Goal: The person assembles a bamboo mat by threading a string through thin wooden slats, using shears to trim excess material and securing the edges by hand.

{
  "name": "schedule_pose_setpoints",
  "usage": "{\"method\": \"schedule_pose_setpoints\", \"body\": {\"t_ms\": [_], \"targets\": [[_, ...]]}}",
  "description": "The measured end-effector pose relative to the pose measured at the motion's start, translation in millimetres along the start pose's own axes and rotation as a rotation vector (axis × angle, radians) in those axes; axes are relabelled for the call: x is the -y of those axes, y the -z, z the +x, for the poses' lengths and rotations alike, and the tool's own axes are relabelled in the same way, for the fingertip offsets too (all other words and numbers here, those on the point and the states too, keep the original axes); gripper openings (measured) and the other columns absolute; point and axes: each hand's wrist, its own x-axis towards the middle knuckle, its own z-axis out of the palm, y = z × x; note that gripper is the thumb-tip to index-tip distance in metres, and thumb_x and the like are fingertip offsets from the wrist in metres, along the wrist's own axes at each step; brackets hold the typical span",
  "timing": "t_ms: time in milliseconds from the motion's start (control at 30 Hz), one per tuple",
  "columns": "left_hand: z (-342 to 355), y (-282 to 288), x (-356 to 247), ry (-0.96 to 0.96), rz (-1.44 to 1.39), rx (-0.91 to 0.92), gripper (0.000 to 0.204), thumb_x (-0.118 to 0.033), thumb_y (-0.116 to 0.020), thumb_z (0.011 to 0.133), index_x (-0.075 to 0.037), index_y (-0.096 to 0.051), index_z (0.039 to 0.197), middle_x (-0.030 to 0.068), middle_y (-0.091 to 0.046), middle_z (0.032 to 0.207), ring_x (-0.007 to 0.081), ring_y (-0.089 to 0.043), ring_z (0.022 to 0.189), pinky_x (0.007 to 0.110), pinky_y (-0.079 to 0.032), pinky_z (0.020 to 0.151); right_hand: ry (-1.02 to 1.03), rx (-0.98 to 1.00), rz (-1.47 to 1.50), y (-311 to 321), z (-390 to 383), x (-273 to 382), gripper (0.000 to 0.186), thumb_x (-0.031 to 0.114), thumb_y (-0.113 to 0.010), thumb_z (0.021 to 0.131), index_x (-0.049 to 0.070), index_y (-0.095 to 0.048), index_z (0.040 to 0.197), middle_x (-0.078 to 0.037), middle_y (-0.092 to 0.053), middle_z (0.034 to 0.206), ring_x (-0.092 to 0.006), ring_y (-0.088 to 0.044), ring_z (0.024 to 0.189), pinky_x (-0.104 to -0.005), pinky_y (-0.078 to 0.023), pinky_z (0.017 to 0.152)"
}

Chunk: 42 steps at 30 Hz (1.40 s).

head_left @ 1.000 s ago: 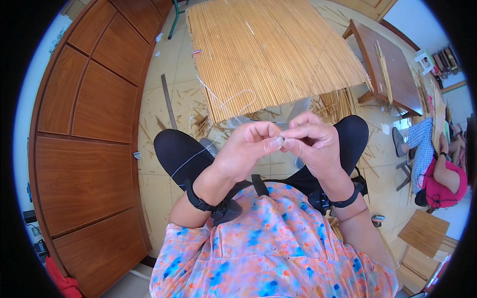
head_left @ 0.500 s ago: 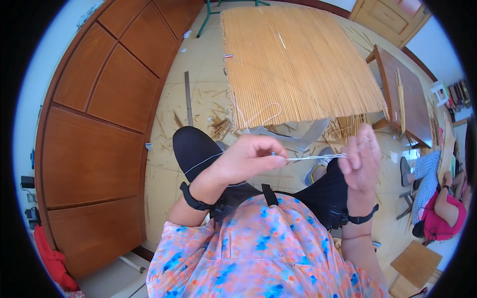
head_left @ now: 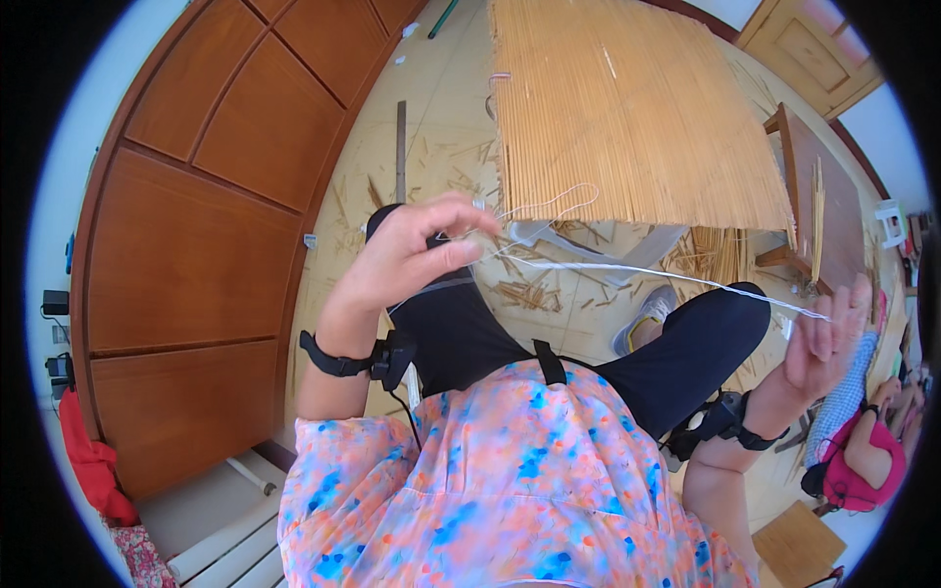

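Note:
A twisted white thread (head_left: 647, 269) stretches across in front of me, sloping down to the right. Its left end reaches the curled fingertips of my left hand (head_left: 417, 245), held above my left knee. The right end is caught at the fingers of my right hand (head_left: 828, 338), out beyond my right knee. A thin loose loop of the same thread lies over the near left corner of a slatted mat (head_left: 637, 127) made of narrow straw-coloured strips. The exact grip of my left fingertips is partly hidden.
Broken strips (head_left: 534, 292) litter the tiled floor below the mat, near a translucent plastic container (head_left: 627, 257). A long flat bar (head_left: 401, 152) lies by the wooden cabinet (head_left: 196, 255). On the right stand a brown table (head_left: 833, 211) with strips and a person in pink (head_left: 863, 470).
My hands have moved far apart, left hand up and left, right hand out to the right. The thread between them is now much longer. My view has shifted, and my right knee shows more.

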Motion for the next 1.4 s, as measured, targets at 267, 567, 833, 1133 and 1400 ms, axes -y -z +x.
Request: {"method": "schedule_pose_setpoints", "body": {"t_ms": [267, 567, 833, 1133, 1400], "targets": [[-10.5, -19.0, 20.9, 0.181, -0.01, -0.129, 0.026, -0.004, -0.059, 0.08, -0.001, -0.057, 0.106, 0.0075, -0.057, 0.106, 0.0178, -0.053, 0.097, 0.029, -0.043, 0.082, 0.152, 0.146, -0.076, 3.1, 7.9, 39.4, 0.009, 0.003, -0.04, 0.091, 0.001, -0.038, 0.099, -0.001, -0.041, 0.06, -0.0057, -0.041, 0.045, -0.015, -0.034, 0.044], [9.1, -59.5, 12.9, -0.131, 0.17, -0.127, 0.037, -0.003, -0.065, 0.07, -0.004, -0.057, 0.106, 0.0104, -0.055, 0.116, 0.0265, -0.051, 0.11, 0.033, -0.041, 0.09, 0.21, 0.049, 0.169, -11.3, 8.7, 72.6, 0.025, -0.014, -0.047, 0.07, 0.007, -0.04, 0.058, 0.0, -0.039, 0.048, -0.0057, -0.041, 0.039, -0.0138, -0.033, 0.041], [48.7, -121.1, 3.2, -0.337, 0.122, 0.219, 0.058, -0.004, -0.066, 0.068, -0.009, -0.047, 0.122, 0.0124, -0.039, 0.133, 0.0306, -0.04, 0.12, 0.037, -0.04, 0.092, 0.283, 0.084, 0.196, -18.9, 18.2, 90.1, 0.025, -0.013, -0.05, 0.066, 0.008, -0.044, 0.054, -0.001, -0.044, 0.047, -0.006, -0.043, 0.038, -0.0114, -0.033, 0.038], [28.3, -102.4, 62.4, -0.136, 0.324, 0.531, 0.038, -0.012, -0.059, 0.08, -0.003, -0.051, 0.116, 0.0174, -0.062, 0.086, 0.0311, -0.061, 0.075, 0.036, -0.048, 0.068, 0.586, -0.243, -0.01, 25.9, 25.3, 126.3, 0.012, -0.005, -0.047, 0.084, 0.007, -0.048, 0.083, 0.0, -0.045, 0.058, -0.0088, -0.043, 0.05, -0.0189, -0.037, 0.046], [9.9, -31.9, 6.0, 0.163, 0.094, 0.13, 0.043, 0.0, -0.065, 0.073, -0.001, -0.053, 0.115, 0.0148, -0.054, 0.114, 0.0192, -0.058, 0.08, 0.024, -0.048, 0.063, 0.343, -0.07, -0.236, 25.3, 27.9, 123.4, 0.013, -0.009, -0.044, 0.082, -0.002, -0.041, 0.092, -0.001, -0.037, 0.063, -0.0079, -0.042, 0.058, -0.017, -0.034, 0.054]]}}
